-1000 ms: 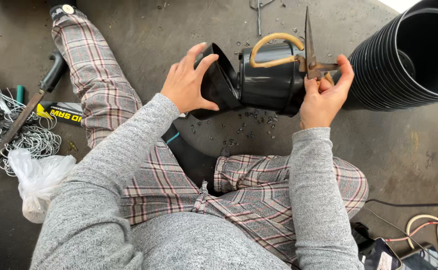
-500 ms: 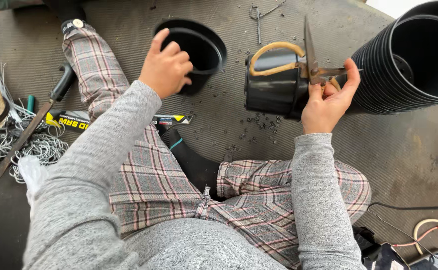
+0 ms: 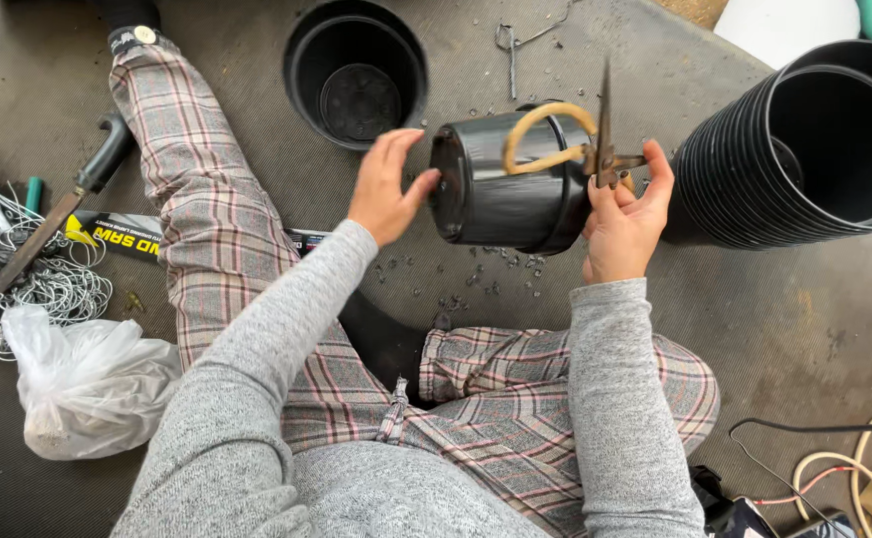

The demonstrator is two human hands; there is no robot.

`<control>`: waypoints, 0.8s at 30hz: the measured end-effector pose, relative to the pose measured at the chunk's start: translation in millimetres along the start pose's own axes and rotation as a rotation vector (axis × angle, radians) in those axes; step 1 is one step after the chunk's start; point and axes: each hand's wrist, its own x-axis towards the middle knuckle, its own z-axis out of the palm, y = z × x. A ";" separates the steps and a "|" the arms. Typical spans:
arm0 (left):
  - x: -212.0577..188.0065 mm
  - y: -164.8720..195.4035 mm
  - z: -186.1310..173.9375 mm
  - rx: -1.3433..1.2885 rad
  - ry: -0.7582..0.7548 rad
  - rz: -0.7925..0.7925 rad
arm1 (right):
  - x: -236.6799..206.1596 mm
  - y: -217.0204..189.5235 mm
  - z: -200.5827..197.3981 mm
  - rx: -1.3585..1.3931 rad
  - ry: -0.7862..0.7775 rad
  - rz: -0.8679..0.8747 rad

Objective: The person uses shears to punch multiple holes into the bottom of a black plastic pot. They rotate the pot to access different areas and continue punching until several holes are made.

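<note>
A black plastic pot (image 3: 510,194) lies on its side in front of me, bottom pointing left. My left hand (image 3: 388,187) has spread fingers touching the pot's bottom edge. My right hand (image 3: 623,214) grips rusty scissors (image 3: 595,149) with yellowish loop handles, blade pointing up, held against the pot's rim end. A second black pot (image 3: 356,72) stands upright on the floor beyond my left hand.
A long stack of nested black pots (image 3: 804,149) lies on its side at right. On the left are a hand saw (image 3: 47,219), coils of wire (image 3: 27,284) and a white plastic bag (image 3: 87,384). Cables (image 3: 834,463) lie at bottom right. Plastic scraps (image 3: 476,284) dot the mat.
My left hand set one pot upright on the floor, then came back to the bottom of the pot at my right hand. The right hand and scissors stayed in place.
</note>
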 end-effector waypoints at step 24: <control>-29.5 59.7 -24.6 -0.267 0.171 -0.024 | -33.9 33.8 90.4 -0.184 0.074 0.521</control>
